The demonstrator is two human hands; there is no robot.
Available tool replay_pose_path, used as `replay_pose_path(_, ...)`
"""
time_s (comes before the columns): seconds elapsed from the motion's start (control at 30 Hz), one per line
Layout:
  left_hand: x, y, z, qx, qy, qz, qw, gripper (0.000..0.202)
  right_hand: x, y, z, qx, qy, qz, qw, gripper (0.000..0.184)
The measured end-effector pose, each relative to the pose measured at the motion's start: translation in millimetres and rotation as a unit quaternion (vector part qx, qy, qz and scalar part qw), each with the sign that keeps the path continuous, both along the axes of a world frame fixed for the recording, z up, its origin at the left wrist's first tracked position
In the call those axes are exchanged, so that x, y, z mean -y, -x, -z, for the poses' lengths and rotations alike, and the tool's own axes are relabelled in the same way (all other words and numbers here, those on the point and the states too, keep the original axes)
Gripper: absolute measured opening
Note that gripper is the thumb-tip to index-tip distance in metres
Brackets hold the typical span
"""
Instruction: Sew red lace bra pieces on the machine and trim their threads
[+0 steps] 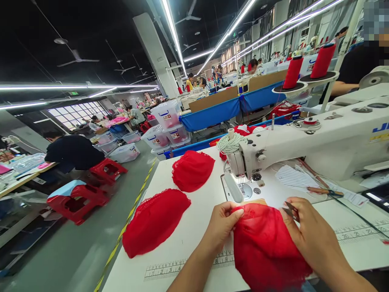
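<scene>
My white sewing table (188,227) stands in a long factory hall under strip lights. My left hand (223,225) pinches the edge of the red lace piece (264,247) at the table's near edge. My right hand (310,235) clasps small snips (291,211) against it. To my left lie a near lace stack (154,221) and a far lace stack (192,170) (two, well apart). The sewing machine (319,142) looms just behind, below two red thread cones (293,72).

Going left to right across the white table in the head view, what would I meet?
nearer red lace piece → farther red lace piece → left hand → red fabric → right hand holding snips
</scene>
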State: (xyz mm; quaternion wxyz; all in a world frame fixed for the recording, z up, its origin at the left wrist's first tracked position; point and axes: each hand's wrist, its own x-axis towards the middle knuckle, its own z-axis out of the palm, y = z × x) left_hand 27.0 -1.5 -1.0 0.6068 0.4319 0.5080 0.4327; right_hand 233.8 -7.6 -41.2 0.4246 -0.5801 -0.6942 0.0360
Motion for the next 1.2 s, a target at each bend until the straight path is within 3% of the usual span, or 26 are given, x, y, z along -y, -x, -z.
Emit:
replay_pose_path(0.07,0.2,-2.5,3.6,0.004,-0.001,-0.001,1.000,0.039,11.6,6.7,-8.5,-0.004,0.073,-0.018,0.997,0.030)
replay_pose_path(0.17,1.0,-3.8,6.9,0.019,-0.013,-0.011,1.000,0.037,22.4,17.8,-17.3,0.014,0.137,-0.109,0.985,0.030)
replay_pose_path(0.23,1.7,-3.9,7.4,0.032,-0.020,-0.015,0.999,0.035,22.6,24.8,-17.2,0.053,0.083,-0.103,0.990,0.032)
replay_pose_path(0.33,2.8,-3.9,6.6,0.060,-0.016,-0.007,0.998,0.029,17.2,34.1,-11.7,0.135,-0.050,-0.023,0.989,0.043)
replay_pose_path(0.4,2.9,-3.9,6.0,0.071,-0.012,-0.005,0.997,0.027,14.3,39.0,-8.5,0.171,-0.092,0.003,0.981,0.046)
replay_pose_path(0.9,2.9,-1.2,10.0,0.096,-0.017,0.007,0.995,0.020,10.9,45.7,-7.2,0.176,-0.103,0.004,0.979,0.049)
replay_pose_path(1.2,4.0,-2.0,4.2,0.083,0.002,0.000,0.997,0.025,12.3,44.7,-4.7,0.175,-0.074,-0.013,0.982,0.050)
